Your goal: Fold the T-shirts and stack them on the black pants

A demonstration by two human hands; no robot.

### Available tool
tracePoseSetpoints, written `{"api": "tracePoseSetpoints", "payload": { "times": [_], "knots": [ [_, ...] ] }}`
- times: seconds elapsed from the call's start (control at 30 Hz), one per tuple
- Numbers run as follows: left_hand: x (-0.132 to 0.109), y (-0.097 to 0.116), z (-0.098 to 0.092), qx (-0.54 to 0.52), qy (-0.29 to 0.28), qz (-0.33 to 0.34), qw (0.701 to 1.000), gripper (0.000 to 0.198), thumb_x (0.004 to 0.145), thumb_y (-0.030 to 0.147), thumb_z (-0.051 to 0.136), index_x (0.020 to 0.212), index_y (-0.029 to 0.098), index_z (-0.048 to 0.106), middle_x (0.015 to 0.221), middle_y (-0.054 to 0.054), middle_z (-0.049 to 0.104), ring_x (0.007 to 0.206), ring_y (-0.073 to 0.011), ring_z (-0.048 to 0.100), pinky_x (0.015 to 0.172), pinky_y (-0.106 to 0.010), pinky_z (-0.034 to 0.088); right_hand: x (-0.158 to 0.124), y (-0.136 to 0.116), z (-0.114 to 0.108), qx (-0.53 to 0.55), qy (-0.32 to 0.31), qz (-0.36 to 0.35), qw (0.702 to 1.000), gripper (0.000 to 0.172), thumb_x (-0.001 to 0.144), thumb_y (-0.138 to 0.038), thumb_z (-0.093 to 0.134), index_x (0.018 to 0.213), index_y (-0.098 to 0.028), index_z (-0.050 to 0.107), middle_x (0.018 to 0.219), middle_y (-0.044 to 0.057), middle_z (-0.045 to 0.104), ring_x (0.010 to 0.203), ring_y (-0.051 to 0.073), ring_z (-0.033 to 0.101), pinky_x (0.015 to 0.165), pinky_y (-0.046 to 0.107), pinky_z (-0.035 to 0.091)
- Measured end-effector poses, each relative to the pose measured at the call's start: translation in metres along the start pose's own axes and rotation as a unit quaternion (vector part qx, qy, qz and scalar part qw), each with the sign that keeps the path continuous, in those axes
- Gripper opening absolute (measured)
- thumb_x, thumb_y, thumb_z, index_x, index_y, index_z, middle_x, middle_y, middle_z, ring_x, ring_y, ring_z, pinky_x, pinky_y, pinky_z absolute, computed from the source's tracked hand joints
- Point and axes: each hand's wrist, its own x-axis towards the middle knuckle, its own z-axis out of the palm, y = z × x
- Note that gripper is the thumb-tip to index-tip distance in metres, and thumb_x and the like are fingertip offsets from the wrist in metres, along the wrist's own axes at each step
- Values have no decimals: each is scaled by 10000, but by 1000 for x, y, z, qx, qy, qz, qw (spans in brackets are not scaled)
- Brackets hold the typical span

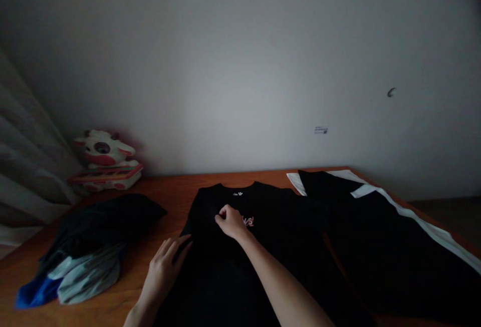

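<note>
A black T-shirt (221, 267) lies spread on the wooden table, its neckline toward the wall and a small light print on its chest. My right hand (231, 223) is over the left part of the chest, thumb and forefinger closed in a pinch on the dark cloth. At the shirt's left edge, near the sleeve, my left hand (165, 259) has its fingers bent and thumb and fingertips close together on the fabric. Dark cloth makes the exact folds at the fingertips hard to see.
On the left lies a crumpled heap of clothes (93, 247), black, grey and blue. A cow-shaped toy (105, 159) stands behind it by the curtain (33, 151). To the right, a black and white garment (394, 247) lies flat on the table (173, 184). A wall rises behind.
</note>
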Motion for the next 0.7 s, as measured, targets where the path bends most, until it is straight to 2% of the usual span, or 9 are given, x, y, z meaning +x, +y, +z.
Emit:
{"api": "tracePoseSetpoints", "payload": {
  "times": [0.17,0.23,0.3,0.4,0.5,0.57,0.7],
  "knots": [
    [-1,1,-2,17,-66,30,997,316,894,275,645,1209,279,648,992,-23,745,879,-204,693,808,-331,563,10,16,-14,48,57,52,996,221,953,-299,509,1139,-213,591,928,30,729,839,175,720,723,254,500],
    [-1,0,-3,40,-96,14,995,396,834,222,656,1224,288,651,1052,-35,741,926,-230,691,823,-366,569,7,25,-17,47,52,65,995,239,939,-312,546,1156,-217,581,910,27,722,827,187,721,732,273,499],
    [0,0,-3,48,-114,-2,992,393,797,184,635,1174,284,680,1065,-40,745,947,-240,697,838,-377,574,2,31,-19,40,32,66,997,263,887,-319,640,1131,-230,599,901,16,718,807,191,718,756,290,495],
    [2,0,-2,21,-144,11,989,295,863,186,558,1096,276,714,1026,-34,760,929,-211,713,840,-335,575,-2,33,-20,26,5,48,999,271,830,-299,717,1083,-274,627,878,-24,710,801,180,709,790,298,479],
    [2,3,-1,3,-176,35,984,287,945,237,488,1114,284,715,1057,-31,760,955,-189,712,862,-305,566,-1,30,-23,11,1,33,999,199,893,-277,634,1090,-300,623,859,-34,700,833,179,703,785,290,469],
    [2,5,-2,33,-181,10,983,307,929,249,501,1162,280,699,1117,-47,743,1005,-216,696,904,-344,557,0,28,-25,-1,3,28,1000,185,927,-267,582,1108,-291,610,895,-14,700,872,186,700,783,286,469],
    [1,14,-10,129,-185,-138,964,438,866,344,535,1257,168,626,1172,-131,681,1056,-310,655,936,-451,534,-10,25,-32,-29,7,19,999,314,868,-270,670,1162,-225,569,1111,74,674,1021,218,672,831,298,471]
  ]
}}
